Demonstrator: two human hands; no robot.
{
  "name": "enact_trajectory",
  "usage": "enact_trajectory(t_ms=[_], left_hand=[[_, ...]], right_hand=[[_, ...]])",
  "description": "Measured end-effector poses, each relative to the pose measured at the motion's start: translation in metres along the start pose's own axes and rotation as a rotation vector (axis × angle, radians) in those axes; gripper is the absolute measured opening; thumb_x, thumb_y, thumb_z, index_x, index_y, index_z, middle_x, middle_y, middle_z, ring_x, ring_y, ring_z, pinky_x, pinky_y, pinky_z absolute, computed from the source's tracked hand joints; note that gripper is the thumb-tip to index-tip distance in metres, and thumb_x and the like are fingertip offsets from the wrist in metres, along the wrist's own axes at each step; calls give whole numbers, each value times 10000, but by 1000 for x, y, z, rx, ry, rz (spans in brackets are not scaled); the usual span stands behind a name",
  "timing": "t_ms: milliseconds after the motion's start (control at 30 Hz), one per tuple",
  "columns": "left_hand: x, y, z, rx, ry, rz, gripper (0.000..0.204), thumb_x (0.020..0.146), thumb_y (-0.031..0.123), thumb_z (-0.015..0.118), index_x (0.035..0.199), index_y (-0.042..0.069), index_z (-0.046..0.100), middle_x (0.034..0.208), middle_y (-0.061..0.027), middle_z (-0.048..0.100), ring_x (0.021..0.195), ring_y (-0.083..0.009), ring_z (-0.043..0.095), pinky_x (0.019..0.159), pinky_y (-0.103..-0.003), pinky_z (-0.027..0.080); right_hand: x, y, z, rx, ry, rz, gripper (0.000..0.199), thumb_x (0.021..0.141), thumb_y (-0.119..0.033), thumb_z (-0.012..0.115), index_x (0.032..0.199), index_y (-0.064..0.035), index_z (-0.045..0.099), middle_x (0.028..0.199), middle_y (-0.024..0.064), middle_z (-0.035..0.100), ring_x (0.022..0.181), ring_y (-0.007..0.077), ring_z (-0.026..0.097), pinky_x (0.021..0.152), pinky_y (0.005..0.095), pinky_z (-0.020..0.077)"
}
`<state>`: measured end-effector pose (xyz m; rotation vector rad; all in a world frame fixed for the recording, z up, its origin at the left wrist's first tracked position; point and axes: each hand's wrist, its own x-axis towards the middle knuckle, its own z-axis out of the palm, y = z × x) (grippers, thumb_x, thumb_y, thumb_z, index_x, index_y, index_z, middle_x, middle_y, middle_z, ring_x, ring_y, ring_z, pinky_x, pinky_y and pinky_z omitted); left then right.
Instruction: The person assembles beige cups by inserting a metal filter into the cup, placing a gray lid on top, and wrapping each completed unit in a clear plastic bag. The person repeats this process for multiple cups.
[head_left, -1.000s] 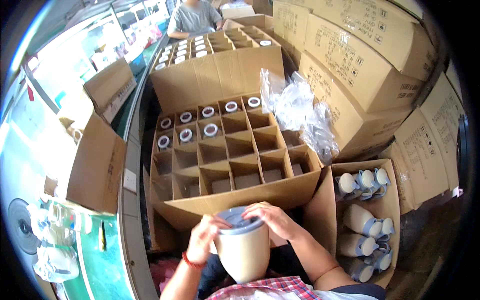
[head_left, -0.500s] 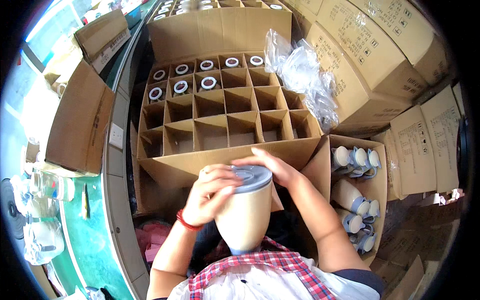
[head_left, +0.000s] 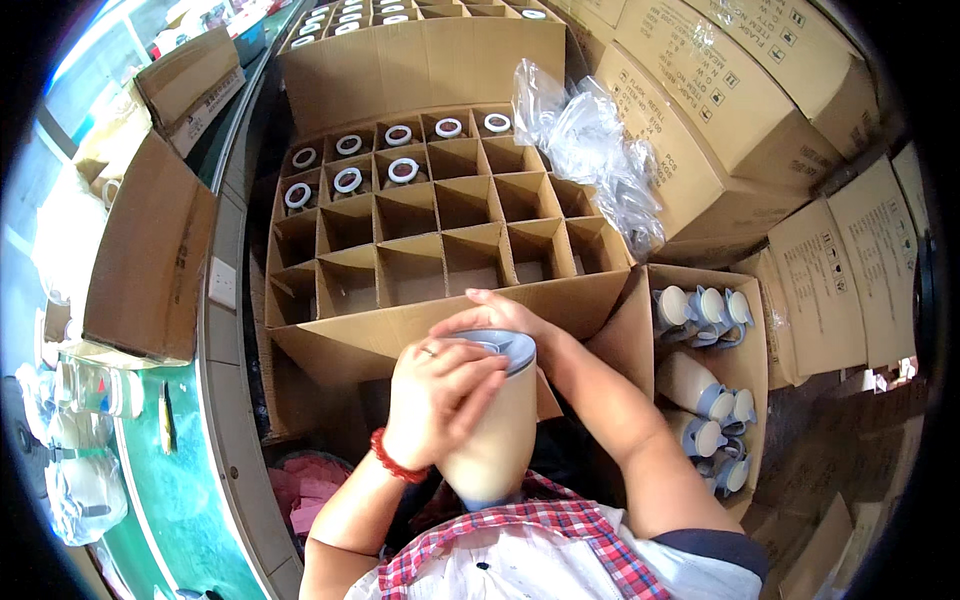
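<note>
A cream flask body [head_left: 508, 425] stands between my chest and the large box, its broad blue-grey end cap [head_left: 515, 347] facing up. Its narrow blue end rests against my apron. My left hand [head_left: 440, 395], with a ring and a red bead bracelet, curls over the cap and the left side of the flask. From the far side my right hand [head_left: 500, 312] holds the cap's rim, some of its fingers hidden behind the left one. Beyond them a cardboard box with dividers [head_left: 440, 300] holds several glass refills [head_left: 403, 170] with white rings in its far cells.
At right, an open carton [head_left: 765, 390] holds several cream-and-blue flasks [head_left: 715, 404]. Crumpled clear plastic bags [head_left: 600, 145] lie on the divider box's right edge. Stacked cartons [head_left: 690, 130] rise beyond. A green table [head_left: 190, 510] at left carries a yellow cutter [head_left: 166, 415].
My left hand has slid over the cap and turned, its fingers now lying lower on the flask. My right hand has shifted left along the far rim. The whole view has moved slightly.
</note>
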<state>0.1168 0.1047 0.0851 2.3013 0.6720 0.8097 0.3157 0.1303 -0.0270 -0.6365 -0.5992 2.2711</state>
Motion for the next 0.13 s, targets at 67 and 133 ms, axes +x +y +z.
enact_trajectory(t_ms=[67, 133], left_hand=[[-16, -57, 1, -535, 16, 34, 163, 859, 178, 667, 983, 94, 731, 1093, -125, 672, 1154, -290, 550, 1065, -447, 320], [-49, -107, 22, -1176, 74, -110, 233, 920, 295, 638, 1061, 139, 740, 1324, -174, 571, 1409, -349, 294, 1136, -585, 144]], right_hand=[[-39, -2, 16, -528, 235, -117, 723, 1022, -507, 231, 1343, 96, 468, 1299, 241, 566, 1267, 295, 514, 1127, 376, 322], [-68, -16, 54, -1068, 339, -243, 736, 994, -572, 273, 1402, 15, 449, 1368, 185, 534, 1293, 309, 492, 1161, 362, 258]])
